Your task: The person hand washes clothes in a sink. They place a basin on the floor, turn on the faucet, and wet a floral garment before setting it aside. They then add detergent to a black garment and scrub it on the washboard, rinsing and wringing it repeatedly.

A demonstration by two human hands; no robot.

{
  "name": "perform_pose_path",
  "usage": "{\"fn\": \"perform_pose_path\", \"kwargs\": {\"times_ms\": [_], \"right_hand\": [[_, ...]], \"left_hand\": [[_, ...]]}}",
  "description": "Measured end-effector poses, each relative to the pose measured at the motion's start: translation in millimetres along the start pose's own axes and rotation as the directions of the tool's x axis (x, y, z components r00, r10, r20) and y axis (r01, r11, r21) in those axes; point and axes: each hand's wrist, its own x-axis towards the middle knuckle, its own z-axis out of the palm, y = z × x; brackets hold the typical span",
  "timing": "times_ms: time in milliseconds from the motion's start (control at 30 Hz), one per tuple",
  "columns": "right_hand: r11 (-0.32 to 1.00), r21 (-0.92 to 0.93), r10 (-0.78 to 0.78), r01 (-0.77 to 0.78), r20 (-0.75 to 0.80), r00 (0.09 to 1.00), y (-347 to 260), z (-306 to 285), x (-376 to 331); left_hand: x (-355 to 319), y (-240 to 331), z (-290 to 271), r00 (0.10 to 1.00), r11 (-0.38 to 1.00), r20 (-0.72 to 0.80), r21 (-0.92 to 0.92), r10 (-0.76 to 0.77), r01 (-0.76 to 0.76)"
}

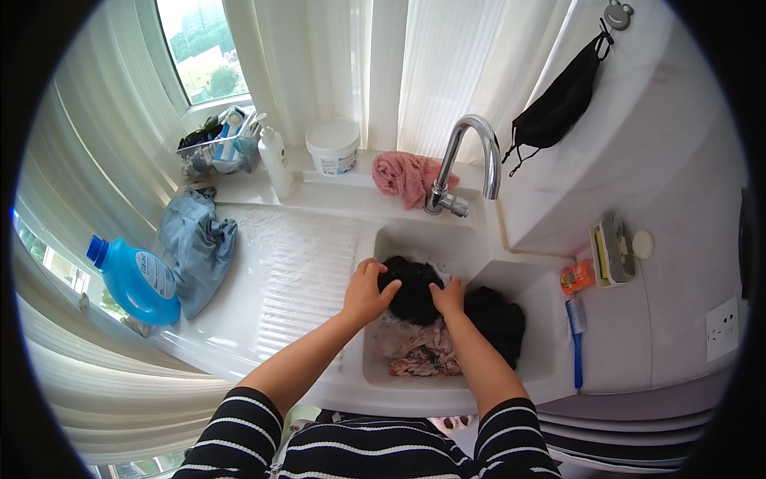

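Over the white sink basin point(435, 238) I hold a bunched black cloth point(412, 292), and its exact kind cannot be made out. My left hand point(367, 290) grips its left side, the thumb pressed against it. On the other side my right hand point(448, 297) has its fingers closed on the same cloth. Beneath it, a pink patterned garment point(423, 353) lies crumpled in the basin. More black fabric point(496, 319) lies to the right of my right hand, partly behind that forearm. Wet suds show on the ridged washboard point(307, 279) left of the basin.
A curved metal faucet point(477, 128) rises behind the basin beside a pink towel point(403, 176). At the back stand a white tub point(333, 148) and a pump bottle point(275, 164). Blue jeans point(195, 247) and a blue detergent bottle point(137, 281) are left; a blue brush point(576, 335) lies right.
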Motion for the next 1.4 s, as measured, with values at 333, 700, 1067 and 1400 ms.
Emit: {"fn": "perform_pose_path", "kwargs": {"times_ms": [333,700,1067,1400], "right_hand": [[0.626,-0.594,-0.18,0.506,0.521,0.834,-12.0,52.4,3.9],[0.429,-0.55,-0.306,0.717,0.658,0.688,-10.1,47.9,-36.6],[0.85,0.418,-0.45,0.322,0.256,0.855,-60.5,-51.8,14.7],[0.984,0.011,-0.175,0.176,0.181,0.968,5.7,-16.9,45.4]], "left_hand": [[-11.4,6.6,-1.4,0.866,0.659,0.493,0.678,-0.078,-0.327],[-12.7,8.0,-4.3,0.869,0.664,0.492,0.668,-0.058,-0.335],[-6.6,-16.4,8.3,0.963,0.931,0.255,0.324,0.085,-0.168],[-13.0,-5.6,6.0,0.851,0.719,0.524,0.599,-0.02,-0.351]]}}
